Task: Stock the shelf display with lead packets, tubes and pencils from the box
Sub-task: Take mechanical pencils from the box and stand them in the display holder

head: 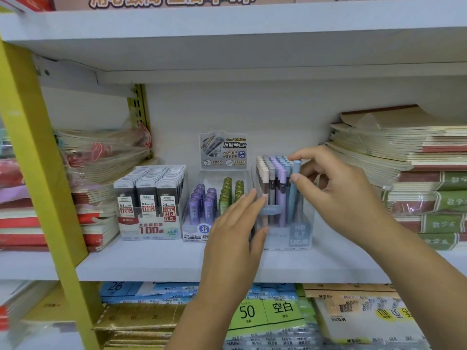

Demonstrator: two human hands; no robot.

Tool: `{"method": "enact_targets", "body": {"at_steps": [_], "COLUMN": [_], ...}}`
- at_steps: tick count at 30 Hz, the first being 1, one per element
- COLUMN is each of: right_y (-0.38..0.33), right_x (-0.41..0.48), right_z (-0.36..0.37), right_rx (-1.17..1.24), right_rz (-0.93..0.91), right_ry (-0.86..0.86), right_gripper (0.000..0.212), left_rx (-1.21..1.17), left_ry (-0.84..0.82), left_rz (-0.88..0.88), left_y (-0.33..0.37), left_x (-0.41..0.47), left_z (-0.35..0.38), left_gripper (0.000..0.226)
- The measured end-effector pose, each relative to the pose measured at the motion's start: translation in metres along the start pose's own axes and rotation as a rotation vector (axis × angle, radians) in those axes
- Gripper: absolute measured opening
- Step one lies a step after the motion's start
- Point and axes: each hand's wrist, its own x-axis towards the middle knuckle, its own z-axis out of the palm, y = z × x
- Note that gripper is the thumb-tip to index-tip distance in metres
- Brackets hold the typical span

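Packets (151, 195) sit at the far left of the shelf (151, 263) with the tubes (214, 198) next to them, and both look stocked to me. My left hand (237, 223) is flat, fingers straight, pressing on the left wall of the clear pencil stand (300, 233) and holding nothing. The blue pencil (294, 195) is the one in play. It stands nearly upright at the stand's front right, top leaning a bit right toward my right hand (336, 188), lower end down inside among the other pencils (274, 178). My right thumb and fingertips pinch it near the cap, from the right side. So as I read it, the move is basically straight down along the pencil's own length, plus a tiny nudge left to square it with its row. Right hand does it and the left just braces. The stock box isn't in view.
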Motion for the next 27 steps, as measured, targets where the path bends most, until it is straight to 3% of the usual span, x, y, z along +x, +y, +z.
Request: {"method": "enact_targets", "body": {"at_steps": [5,10,17,21,27], "right_y": [0.002,0.005,0.017,0.015,0.001], "right_x": [0.001,0.004,-0.002,-0.006,-0.011], "right_z": [0.002,0.006,0.023,0.021,0.023], "right_rx": [-0.058,-0.304,-0.222,-0.102,-0.376], "right_rz": [0.016,-0.027,0.152,0.219,0.077], "right_ry": [0.014,0.165,-0.085,-0.065,-0.169], "right_gripper": [0.031,0.030,0.042,0.054,0.066], "left_rx": [0.003,0.020,0.051,0.054,0.198], "left_ry": [0.012,0.013,0.019,0.019,0.015], "left_rz": [0.021,0.035,0.044,0.014,-0.022], "left_y": [-0.001,-0.004,-0.007,-0.008,-0.022], "left_x": [0.000,0.001,0.002,0.001,0.010], "left_z": [0.000,0.000,-0.002,-0.008,-0.028], "left_gripper": [0.053,0.052,0.049,0.055,0.066]}}
